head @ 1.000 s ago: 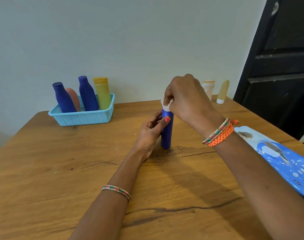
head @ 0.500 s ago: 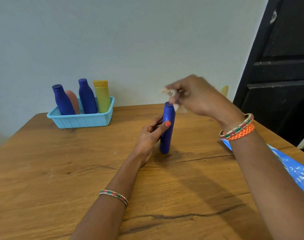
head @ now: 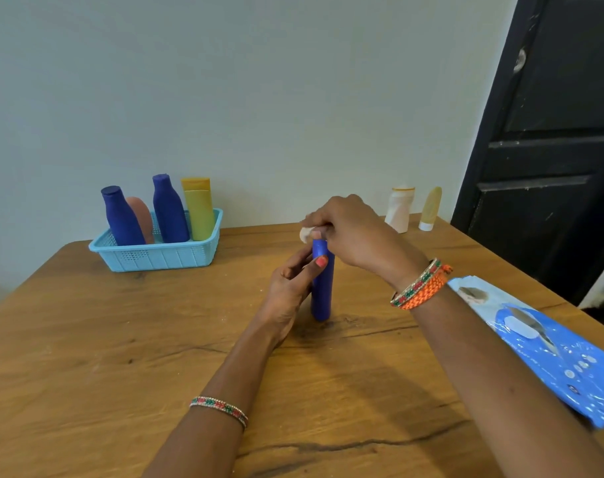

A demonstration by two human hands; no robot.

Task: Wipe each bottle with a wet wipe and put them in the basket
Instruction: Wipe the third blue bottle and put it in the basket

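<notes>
Wiping the cap end of the blue bottle [head: 323, 291] looks to be the step in hand. Bottle stands upright near the middle of the surface [head: 86, 339], long axis vertical, cap up, base on the wood, leaning at most a touch.

Left hand [head: 290, 288]: fingers curled round the bottle's left side, thumb across the front of the upper body, gripping it steady. Right hand [head: 348, 232]: over the top of the bottle, fingers closed in a pinch on a small white wipe [head: 305, 233]; a wad of it shows just left of the cap. Cannot tell how much of the wipe lies under the hand.

To do it well, as I judge:
- Keep the left grip low and firm so the tall, narrow bottle does not tip under the downward rub.
- Work round the cap and shoulder, then draw the wipe down the body, turning the bottle with the left hand to reach the hidden back.
- Shift the left fingers so the gripped patch is wiped too.

Basket [head: 155, 258] sits at far left by the wall, well apart, holding four bottles upright. Two pale bottles [head: 400, 208] stand at far right, seemingly not yet wiped. Wipe pack [head: 541, 343] lies on the right edge.
</notes>
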